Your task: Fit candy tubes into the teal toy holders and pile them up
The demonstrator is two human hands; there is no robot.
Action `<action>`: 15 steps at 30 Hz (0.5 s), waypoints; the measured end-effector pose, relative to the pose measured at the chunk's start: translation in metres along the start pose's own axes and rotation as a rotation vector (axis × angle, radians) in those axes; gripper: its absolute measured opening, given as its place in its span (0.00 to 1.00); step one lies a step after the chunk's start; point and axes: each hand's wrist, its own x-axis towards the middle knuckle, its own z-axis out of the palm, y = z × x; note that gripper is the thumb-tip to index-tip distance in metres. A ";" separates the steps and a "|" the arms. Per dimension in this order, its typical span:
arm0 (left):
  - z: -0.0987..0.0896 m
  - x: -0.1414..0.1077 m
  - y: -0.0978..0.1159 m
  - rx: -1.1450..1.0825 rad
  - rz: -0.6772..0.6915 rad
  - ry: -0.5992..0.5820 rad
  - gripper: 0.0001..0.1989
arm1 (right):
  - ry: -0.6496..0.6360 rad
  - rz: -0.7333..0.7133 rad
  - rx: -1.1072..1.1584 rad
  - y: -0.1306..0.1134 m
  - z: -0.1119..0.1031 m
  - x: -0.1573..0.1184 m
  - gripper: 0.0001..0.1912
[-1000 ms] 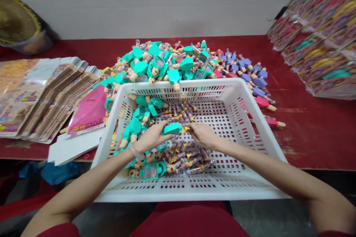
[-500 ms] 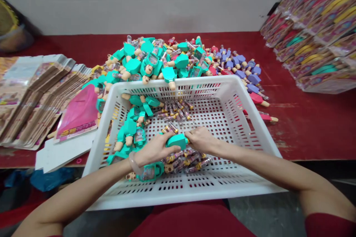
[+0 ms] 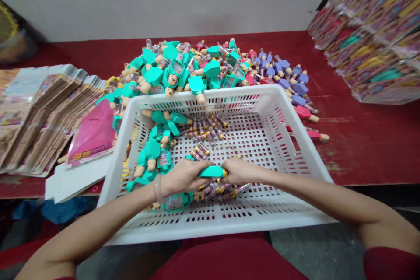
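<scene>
The teal toy (image 3: 211, 171) lies crosswise, long axis left to right, its body gripped by the closed left fingers (image 3: 193, 174) and its yellow end (image 3: 225, 173) pinched by the right fingers (image 3: 231, 168).

Teal plastic toy (image 3: 211, 171), white perforated basket (image 3: 210, 223), scuffed red table (image 3: 367, 153), lilac toys (image 3: 299, 99), pink plastic sleeve (image 3: 93, 133)

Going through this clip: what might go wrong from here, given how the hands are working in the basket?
The teal toy held between the left hand and right hand sits low over loose clear tubes; a slip might scatter them. The bangle on the left wrist might catch on the nearby toys. A teal-topped toy leaning on the far rim of the white plastic basket may tip.
</scene>
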 end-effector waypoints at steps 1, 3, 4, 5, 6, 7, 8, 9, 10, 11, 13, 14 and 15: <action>-0.001 0.002 -0.001 -0.089 -0.082 -0.027 0.22 | 0.127 -0.023 -0.115 0.001 0.003 0.001 0.12; -0.005 0.005 -0.003 -0.327 -0.260 -0.152 0.25 | 0.341 -0.088 -0.306 0.000 0.008 0.003 0.11; -0.007 0.006 -0.003 -0.425 -0.320 -0.228 0.26 | 0.376 -0.115 -0.344 -0.001 0.011 0.004 0.11; -0.009 0.007 -0.004 -0.474 -0.336 -0.283 0.26 | 0.365 -0.128 -0.337 -0.002 0.012 0.004 0.11; -0.009 0.006 -0.004 -0.459 -0.302 -0.301 0.26 | 0.320 -0.116 -0.292 -0.003 0.013 0.003 0.10; -0.008 0.006 -0.005 -0.382 -0.223 -0.281 0.24 | 0.242 -0.094 -0.206 -0.003 0.013 0.003 0.09; -0.006 0.004 -0.005 -0.262 -0.116 -0.235 0.23 | 0.130 -0.077 -0.088 -0.002 0.012 0.002 0.08; -0.002 0.003 -0.006 -0.127 0.001 -0.179 0.21 | -0.007 -0.065 0.045 -0.001 0.011 0.002 0.07; 0.002 0.001 -0.007 -0.003 0.107 -0.126 0.21 | -0.155 -0.064 0.173 0.001 0.009 0.002 0.07; 0.006 0.000 -0.007 0.093 0.188 -0.084 0.21 | -0.294 -0.072 0.278 0.004 0.007 0.002 0.08; 0.011 -0.002 -0.008 0.181 0.245 -0.041 0.21 | -0.387 -0.100 0.328 0.008 0.005 0.003 0.11; 0.011 -0.001 -0.008 0.175 0.218 -0.026 0.21 | -0.306 -0.095 0.259 0.009 0.006 0.003 0.12; 0.009 0.000 -0.008 0.135 0.153 -0.023 0.20 | -0.172 -0.081 0.167 0.009 0.006 0.004 0.11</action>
